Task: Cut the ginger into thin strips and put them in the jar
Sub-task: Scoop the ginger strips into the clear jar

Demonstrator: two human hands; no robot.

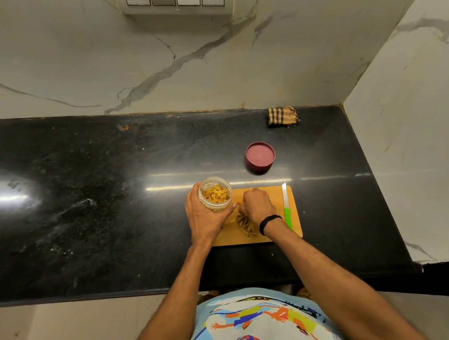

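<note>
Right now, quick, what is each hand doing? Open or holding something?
Left hand: grips the jar.
Right hand: fingers curled, pinching ginger strips on the cutting board.

Left hand grips the jar, right hand is bunched knuckles-up, both forearms reaching forward

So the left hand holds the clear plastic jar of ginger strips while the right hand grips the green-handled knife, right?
Not quite. The head view shows the green-handled knife lying on the wooden cutting board; the right hand pinches ginger strips instead. The left hand does hold the clear plastic jar.
</note>
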